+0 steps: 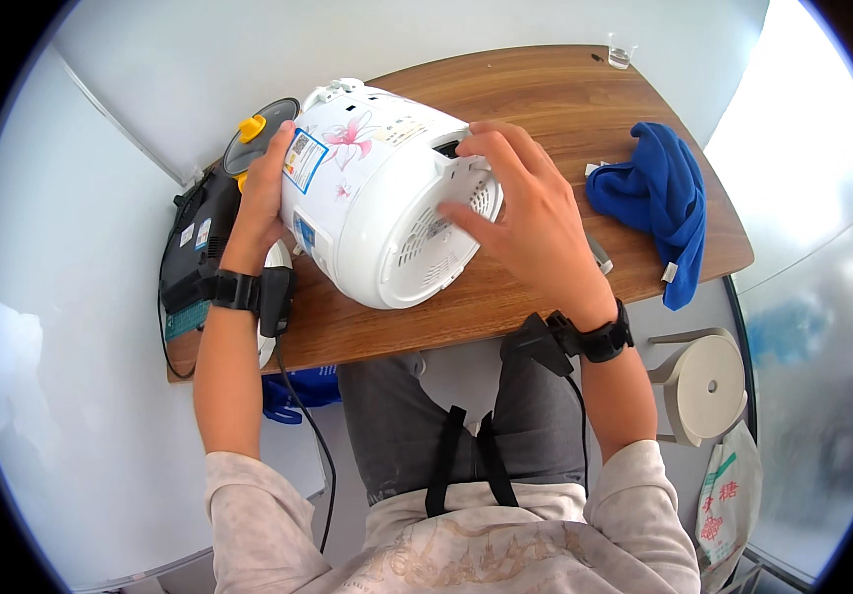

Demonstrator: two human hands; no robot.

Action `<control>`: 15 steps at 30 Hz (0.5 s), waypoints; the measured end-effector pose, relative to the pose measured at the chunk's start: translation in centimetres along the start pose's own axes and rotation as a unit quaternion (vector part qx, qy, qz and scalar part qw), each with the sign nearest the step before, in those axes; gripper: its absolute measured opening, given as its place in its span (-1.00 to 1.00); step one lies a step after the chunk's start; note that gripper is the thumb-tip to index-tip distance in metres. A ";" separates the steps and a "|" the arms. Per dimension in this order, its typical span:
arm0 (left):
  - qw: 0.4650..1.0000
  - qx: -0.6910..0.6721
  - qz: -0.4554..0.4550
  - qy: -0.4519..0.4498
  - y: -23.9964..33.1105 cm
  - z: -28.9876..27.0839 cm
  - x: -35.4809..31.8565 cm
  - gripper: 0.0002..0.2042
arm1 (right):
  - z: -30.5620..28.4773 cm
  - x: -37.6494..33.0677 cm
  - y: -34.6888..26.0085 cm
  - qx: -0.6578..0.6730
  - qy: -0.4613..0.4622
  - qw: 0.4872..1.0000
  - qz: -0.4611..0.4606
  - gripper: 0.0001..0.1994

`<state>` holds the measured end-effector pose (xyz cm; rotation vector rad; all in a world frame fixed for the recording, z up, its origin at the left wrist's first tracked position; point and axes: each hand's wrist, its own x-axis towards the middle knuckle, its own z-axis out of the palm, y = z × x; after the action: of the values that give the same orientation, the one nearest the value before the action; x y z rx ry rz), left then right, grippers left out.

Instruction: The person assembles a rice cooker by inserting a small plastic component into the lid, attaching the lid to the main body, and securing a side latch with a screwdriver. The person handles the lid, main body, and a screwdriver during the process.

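A white rice cooker (372, 213) with pink flower prints lies tipped over on the wooden table (505, 89), its slotted round base (416, 282) turned toward the right and toward me. Against its left side, my left hand (266, 188) is closed, steadying the body near a blue-edged label (304, 158). My right hand (540, 218) is at the base with its fingers apart. Its index finger reaches the rim beside a dark recess (446, 148), while the thumb hovers over or touches the vent slots; contact is unclear.
Left of the cooker are a glass lid with a yellow knob (251, 128) and a black appliance (194, 252) with a cable. A blue cloth (656, 193) lies at the right, a clear cup (620, 51) at the far edge. A beige stool (705, 386) stands right of the table.
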<state>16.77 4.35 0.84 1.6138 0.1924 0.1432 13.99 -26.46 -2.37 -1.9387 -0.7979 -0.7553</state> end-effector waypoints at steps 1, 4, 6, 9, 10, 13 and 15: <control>1.000 -0.005 0.002 -0.001 -0.1 0.0 0.0 -0.49 | -0.3 0.2 -0.4 0.005 -0.014 1.000 0.010 -0.54; 1.000 -0.013 0.009 0.006 -0.4 0.2 0.3 -0.49 | -0.2 0.7 -0.6 0.028 -0.042 0.998 0.046 -0.47; 1.000 -0.006 0.013 0.026 -0.4 0.6 0.1 -0.48 | 0.1 0.8 -0.5 0.018 -0.034 0.998 0.044 -0.48; 0.997 0.006 0.028 0.066 -0.2 1.2 -0.5 -0.49 | 0.6 0.6 -0.5 0.015 -0.012 0.999 0.042 -0.50; 0.997 0.010 0.029 0.068 -0.3 0.9 -0.4 -0.50 | 0.6 0.5 -0.5 0.016 -0.004 0.999 0.041 -0.50; 0.997 0.013 0.030 0.071 -0.5 0.7 0.0 -0.51 | 0.7 0.5 -0.6 0.023 -0.001 0.999 0.046 -0.53; 0.997 0.003 0.028 0.072 -0.4 1.0 -0.2 -0.52 | 0.9 0.4 -0.2 0.021 0.004 0.999 0.039 -0.53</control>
<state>16.79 3.40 0.43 1.6165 0.2576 0.3031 14.25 -25.47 -2.36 -1.9159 -0.7226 -0.6933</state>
